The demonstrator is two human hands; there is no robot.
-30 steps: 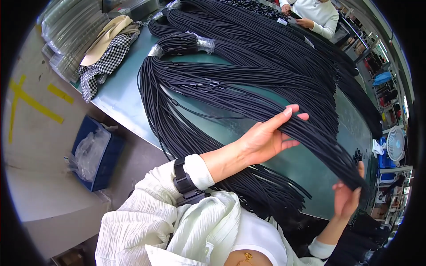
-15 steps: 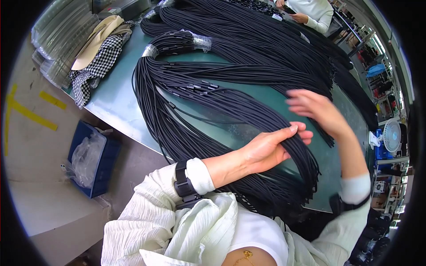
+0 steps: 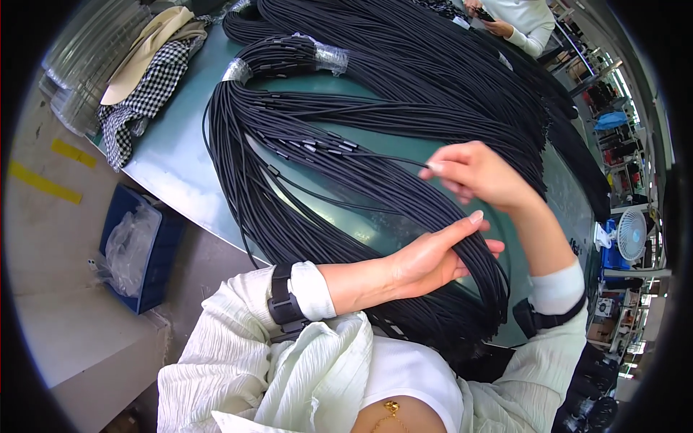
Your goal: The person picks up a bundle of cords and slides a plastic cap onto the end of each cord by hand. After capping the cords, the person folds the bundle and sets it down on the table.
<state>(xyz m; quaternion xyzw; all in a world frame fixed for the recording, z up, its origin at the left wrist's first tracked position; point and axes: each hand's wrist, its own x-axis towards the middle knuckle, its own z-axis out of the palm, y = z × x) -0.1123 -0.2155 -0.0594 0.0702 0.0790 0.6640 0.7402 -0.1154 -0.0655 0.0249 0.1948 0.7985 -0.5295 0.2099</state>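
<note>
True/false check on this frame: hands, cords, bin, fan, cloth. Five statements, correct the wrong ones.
1. The left hand holds a bundle of black cords. True.
2. The right hand lies flat on the table. False: the right hand is raised and appears to pinch a single cord.
3. The blue bin has clear plastic in it. True.
4. The fan is at the picture's left edge. False: the fan is toward the right.
5. A checkered cloth lies left of the cords. True.

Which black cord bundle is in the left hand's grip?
The middle bundle of three fanning from the silver wrap: it alone runs through the left hand. The upper bundle lies farther off; the lower bundle passes under the left forearm.
</note>
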